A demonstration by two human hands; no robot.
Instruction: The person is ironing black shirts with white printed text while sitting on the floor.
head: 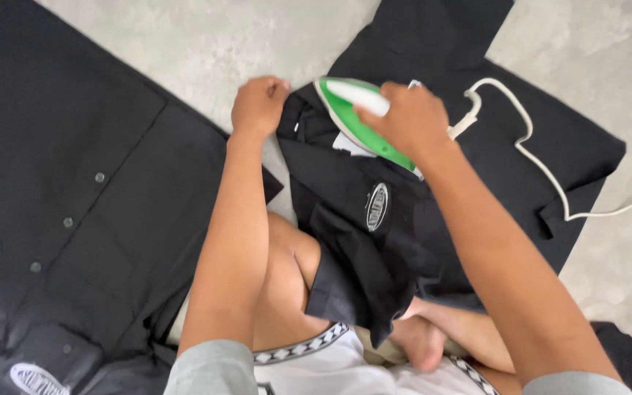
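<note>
A black shirt (396, 241) with an oval chest patch lies spread on the grey floor in front of me, partly draped over my knee. My right hand (407, 117) grips the handle of a green and white clothes iron (356, 121), which rests on the shirt near its collar. My left hand (257, 102) is closed on the shirt's collar edge, just left of the iron's tip. The iron's soleplate is hidden against the cloth.
A second black buttoned shirt (74, 205) with an oval patch covers the floor at the left. The iron's white cord (543, 164) loops across the shirt and off to the right. Bare grey floor (206, 44) shows at the top. My bent legs sit below.
</note>
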